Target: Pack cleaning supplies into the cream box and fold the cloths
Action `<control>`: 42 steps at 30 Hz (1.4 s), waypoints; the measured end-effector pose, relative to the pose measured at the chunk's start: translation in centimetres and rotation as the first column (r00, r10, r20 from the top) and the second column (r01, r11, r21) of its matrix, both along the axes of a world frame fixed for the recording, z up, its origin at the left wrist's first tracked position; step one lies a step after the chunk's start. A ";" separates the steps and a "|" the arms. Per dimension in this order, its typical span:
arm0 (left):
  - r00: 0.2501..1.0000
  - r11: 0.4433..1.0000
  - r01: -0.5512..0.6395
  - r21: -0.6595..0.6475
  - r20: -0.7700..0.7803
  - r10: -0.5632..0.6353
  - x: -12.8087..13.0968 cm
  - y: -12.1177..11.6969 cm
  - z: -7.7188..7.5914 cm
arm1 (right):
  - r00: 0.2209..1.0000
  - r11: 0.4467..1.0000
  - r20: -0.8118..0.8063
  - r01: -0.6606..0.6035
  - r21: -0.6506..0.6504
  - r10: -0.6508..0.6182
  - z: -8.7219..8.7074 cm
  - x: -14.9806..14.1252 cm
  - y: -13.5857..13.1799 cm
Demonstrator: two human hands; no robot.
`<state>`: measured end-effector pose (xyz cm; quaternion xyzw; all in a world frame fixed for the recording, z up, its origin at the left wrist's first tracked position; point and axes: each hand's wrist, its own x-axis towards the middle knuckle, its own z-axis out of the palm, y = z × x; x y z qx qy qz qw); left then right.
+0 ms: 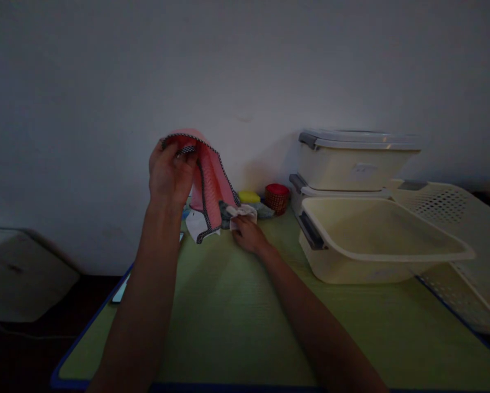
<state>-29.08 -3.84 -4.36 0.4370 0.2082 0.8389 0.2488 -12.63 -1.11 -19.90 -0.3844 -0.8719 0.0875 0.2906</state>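
My left hand point(169, 172) is raised near the wall, its fingers closed on a pink cloth point(212, 169) with black-and-white checked edging. The cloth hangs down to the right, and its lower corner comes close to the table. Farther right and lower, my right hand point(248, 233) reaches to the back of the table with its fingers closed on a small white cloth point(245, 212). Grey cloth point(224, 214) lies against that white one. Behind the hanging pink cloth a white piece point(193, 222) shows in part.
A yellow sponge-like block point(248, 197) and a red woven round container point(277, 197) stand by the wall. To the right are an open cream bin point(386, 259), a lidded bin point(359, 164) behind it and a perforated basket point(445, 204). A phone-like object point(120, 289) lies at the table's left edge.
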 end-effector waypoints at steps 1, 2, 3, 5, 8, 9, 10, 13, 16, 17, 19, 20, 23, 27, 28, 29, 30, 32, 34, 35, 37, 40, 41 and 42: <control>1.000 1.000 0.014 0.000 0.011 -0.014 0.0 0.0 0.0 | 1.000 1.000 0.005 0.000 0.001 0.000 0.1 0.0 -0.1; 0.999 0.999 0.032 -0.001 0.022 -0.032 0.0 0.0 0.0 | 1.000 1.000 0.001 0.019 0.001 -0.019 0.2 0.1 -0.2; 0.999 0.999 0.041 -0.007 0.025 -0.041 0.0 0.0 0.0 | 0.998 0.999 -0.011 0.054 -0.001 -0.054 0.3 0.1 -0.3; 1.000 0.999 0.015 -0.035 -0.014 -0.016 0.0 -0.1 0.1 | 0.986 0.987 -0.054 0.160 -0.015 -0.161 0.5 0.2 -0.5; 0.999 0.998 -0.013 -0.065 -0.040 0.010 0.1 -0.2 0.2 | 0.928 0.940 -0.154 0.333 -0.068 -0.340 0.6 0.5 -0.5; 0.999 0.997 -0.002 -0.072 -0.034 0.000 0.2 -0.3 0.2 | 0.901 0.922 -0.195 0.377 -0.089 -0.387 0.6 0.7 -0.4; 0.999 0.997 0.015 -0.077 -0.029 -0.017 0.4 -0.4 0.3 | 0.874 0.906 -0.241 0.409 -0.108 -0.423 0.5 0.8 -0.3; 0.996 0.993 0.088 -0.075 -0.013 -0.089 1.2 -0.9 0.5 | 0.810 0.897 -0.389 0.418 -0.144 -0.440 0.3 1.1 -0.1; 0.991 0.991 0.118 -0.067 -0.052 -0.121 2.1 -1.3 0.6 | 0.780 0.938 -0.523 0.316 -0.142 -0.342 0.5 1.1 -0.2; 0.989 0.991 0.115 -0.073 -0.081 -0.121 2.3 -1.4 0.6 | 0.768 0.951 -0.564 0.276 -0.137 -0.304 0.7 1.0 -0.3; 0.985 0.991 0.100 -0.093 -0.129 -0.112 2.7 -1.4 0.5 | 0.731 0.969 -0.638 0.210 -0.127 -0.242 1.7 0.8 -0.5; 0.985 0.990 0.093 -0.105 -0.137 -0.107 2.8 -1.4 0.5 | 0.711 0.976 -0.670 0.181 -0.122 -0.216 2.4 0.7 -0.5; 0.985 0.987 0.066 -0.146 -0.147 -0.087 3.1 -1.2 0.2 | 0.676 0.991 -0.726 0.075 -0.107 -0.129 5.4 0.5 -0.8; 0.988 0.983 0.025 -0.184 -0.143 -0.052 3.1 -1.0 0.1 | 0.709 0.954 -0.696 -0.273 -0.122 0.114 9.4 0.6 -1.5; 0.991 0.982 0.017 -0.187 -0.127 -0.042 3.0 -1.0 0.1 | 0.722 0.935 -0.675 -0.325 -0.139 0.151 10.0 0.7 -1.8; 0.993 0.982 0.011 -0.190 -0.112 -0.032 2.9 -1.0 0.1 | 0.733 0.922 -0.658 -0.356 -0.152 0.174 10.5 0.7 -2.1; 0.994 0.981 0.006 -0.194 -0.103 -0.026 2.8 -1.1 0.2 | 0.751 0.922 -0.636 -0.354 -0.160 0.178 10.9 0.8 -2.5; 0.995 0.979 0.000 -0.202 -0.095 -0.019 2.6 -1.1 0.2 | 0.802 0.938 -0.572 -0.310 -0.154 0.171 11.1 0.7 -3.2; 0.996 0.977 0.012 -0.211 -0.085 -0.030 2.4 -1.1 0.2 | 0.879 0.967 -0.454 -0.224 -0.122 0.146 11.1 0.4 -3.9; 0.995 0.976 0.031 -0.215 -0.082 -0.050 2.4 -1.1 0.2 | 0.915 0.980 -0.383 -0.175 -0.099 0.125 11.1 0.3 -4.1; 0.992 0.974 0.076 -0.214 -0.084 -0.096 2.2 -1.1 0.1 | 0.962 0.996 -0.265 -0.079 -0.042 0.065 11.1 0.1 -4.2; 0.988 0.978 0.085 -0.190 -0.109 -0.107 1.8 -0.9 0.0 | 0.964 0.996 -0.263 0.052 0.066 -0.033 11.5 0.5 -3.6; 0.990 0.982 0.060 -0.181 -0.118 -0.082 1.5 -0.9 -0.1 | 0.947 0.990 -0.317 0.092 0.104 -0.055 11.8 0.8 -3.4; 0.990 0.984 0.028 -0.175 -0.130 -0.051 1.2 -0.8 -0.1 | 0.920 0.982 -0.387 0.127 0.138 -0.064 12.2 1.2 -3.2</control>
